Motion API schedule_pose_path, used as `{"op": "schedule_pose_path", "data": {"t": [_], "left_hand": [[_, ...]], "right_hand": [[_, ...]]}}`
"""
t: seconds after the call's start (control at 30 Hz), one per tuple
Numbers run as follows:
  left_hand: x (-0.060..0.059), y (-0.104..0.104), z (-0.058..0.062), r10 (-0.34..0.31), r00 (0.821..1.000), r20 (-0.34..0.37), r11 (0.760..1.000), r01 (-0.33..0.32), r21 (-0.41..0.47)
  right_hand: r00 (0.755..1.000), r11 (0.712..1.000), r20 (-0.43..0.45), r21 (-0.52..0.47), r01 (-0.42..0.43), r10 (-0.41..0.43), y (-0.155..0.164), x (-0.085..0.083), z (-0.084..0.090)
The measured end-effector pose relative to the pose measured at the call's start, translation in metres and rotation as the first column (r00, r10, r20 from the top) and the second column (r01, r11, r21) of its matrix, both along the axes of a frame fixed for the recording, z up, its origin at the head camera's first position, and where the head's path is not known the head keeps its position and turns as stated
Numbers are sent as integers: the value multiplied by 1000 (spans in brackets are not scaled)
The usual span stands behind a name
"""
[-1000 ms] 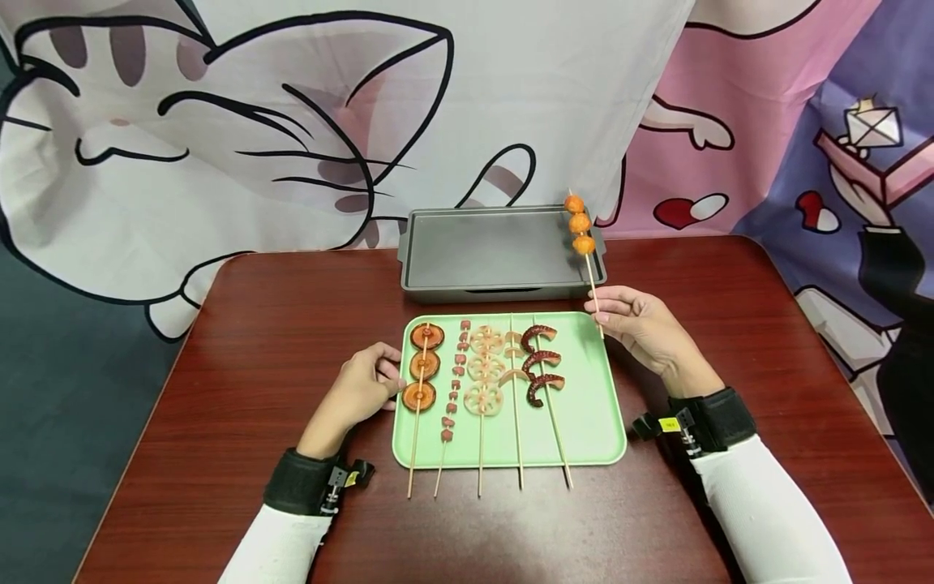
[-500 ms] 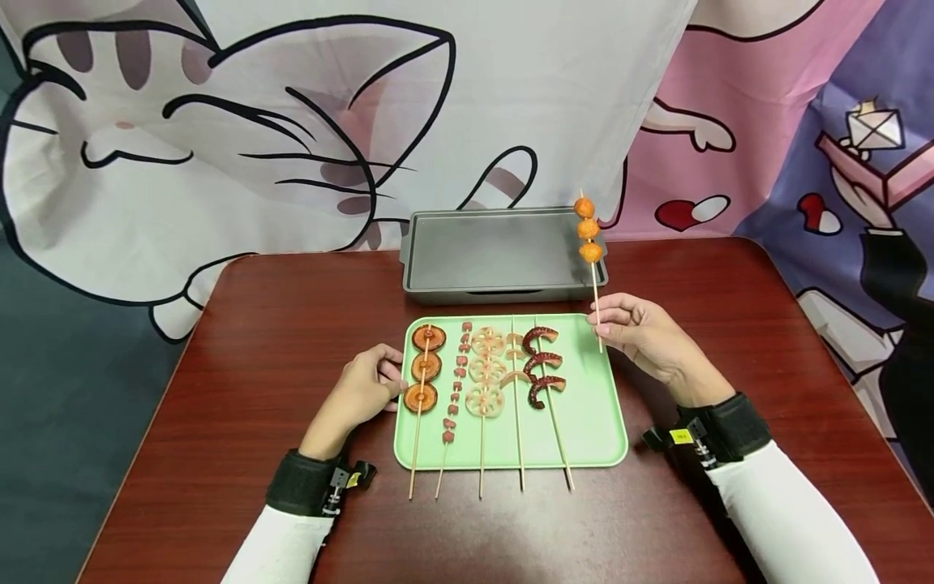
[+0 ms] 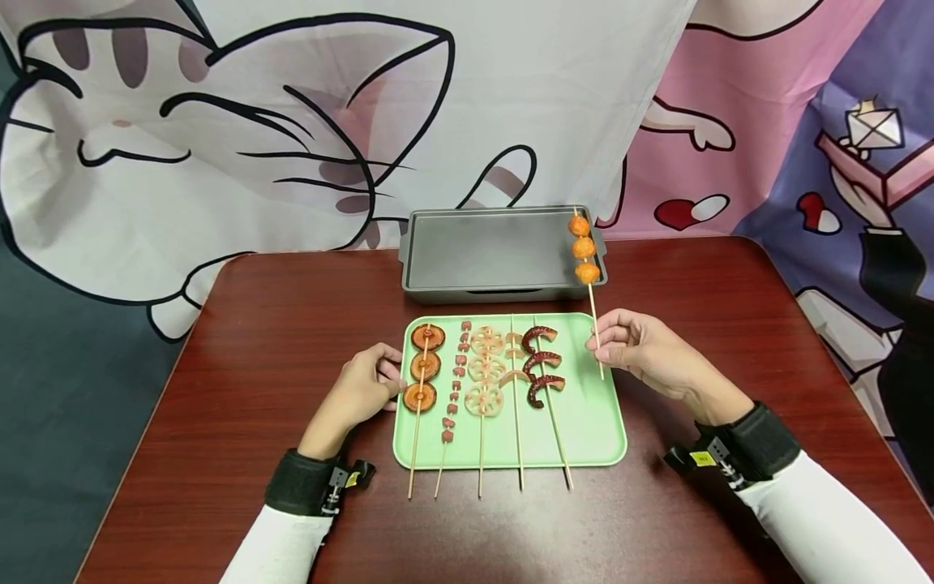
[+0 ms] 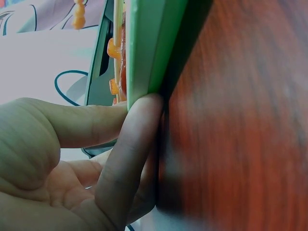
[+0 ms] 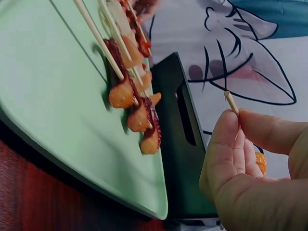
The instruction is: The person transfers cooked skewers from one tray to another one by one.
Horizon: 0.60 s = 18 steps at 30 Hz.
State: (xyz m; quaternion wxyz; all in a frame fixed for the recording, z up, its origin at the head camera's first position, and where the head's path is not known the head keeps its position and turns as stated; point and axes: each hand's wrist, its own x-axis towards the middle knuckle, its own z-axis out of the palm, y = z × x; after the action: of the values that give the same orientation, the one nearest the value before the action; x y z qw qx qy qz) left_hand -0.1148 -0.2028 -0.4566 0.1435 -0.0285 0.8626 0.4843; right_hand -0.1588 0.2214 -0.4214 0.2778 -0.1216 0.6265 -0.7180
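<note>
My right hand (image 3: 649, 354) pinches the stick of a skewer of orange balls (image 3: 583, 248) between thumb and fingers. The skewer tilts upward above the right side of the light green tray (image 3: 593, 426), its balls overlapping the grey pan in the head view. In the right wrist view, the stick's blunt end (image 5: 231, 102) pokes out past the fingertips. At the tray's left edge, my left hand (image 3: 365, 380) grips the rim, thumb on top and a finger (image 4: 130, 144) beneath. On the tray lie skewers of mushroom caps (image 3: 422, 365), small pink cubes (image 3: 455, 385), lotus root slices (image 3: 485, 369) and octopus tentacles (image 3: 541, 365).
Behind the tray stands a flat grey grill pan (image 3: 496, 251). Another skewer with pale curved slices (image 3: 514, 375) lies beside the octopus. Several sticks overhang the tray's near edge. A printed cloth (image 3: 292, 122) hangs behind the brown table (image 3: 292, 300).
My right hand and the skewer of orange balls have come nearer to me, first drifting slightly right. The left hand has stayed on the tray's rim.
</note>
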Motion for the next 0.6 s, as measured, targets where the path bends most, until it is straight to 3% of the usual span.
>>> {"op": "schedule_pose_path", "data": {"t": [0.6], "left_hand": [[0, 0, 1, -4, 1000, 7, 1000, 4, 2]], "right_hand": [[995, 995, 49, 42, -94, 92, 5, 22, -8]]}}
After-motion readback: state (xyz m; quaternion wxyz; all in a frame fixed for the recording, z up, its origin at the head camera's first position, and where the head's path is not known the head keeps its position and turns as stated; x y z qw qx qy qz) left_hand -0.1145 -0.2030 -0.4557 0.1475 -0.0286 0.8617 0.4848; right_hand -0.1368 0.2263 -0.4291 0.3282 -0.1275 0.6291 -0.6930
